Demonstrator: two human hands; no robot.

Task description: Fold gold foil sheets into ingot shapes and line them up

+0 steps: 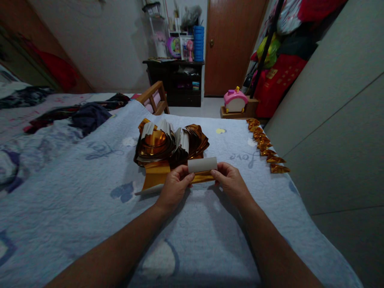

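Observation:
My left hand (175,185) and my right hand (229,182) each pinch one end of a sheet of gold foil paper (203,165), its white back rolled over toward me above the bed. Fingers of both hands are closed on its ends. Just behind it lies a heap of curled gold and white paper sheets (168,144). A flat gold sheet (156,176) rests under my left hand's side.
A row of folded gold paper pieces (265,146) lines the bed's right edge beside the grey wall. The light blue bedspread (90,188) covers the bed. Dark clothes (87,114) lie at the left. A wooden chair (154,100) and a pink toy (235,100) stand beyond.

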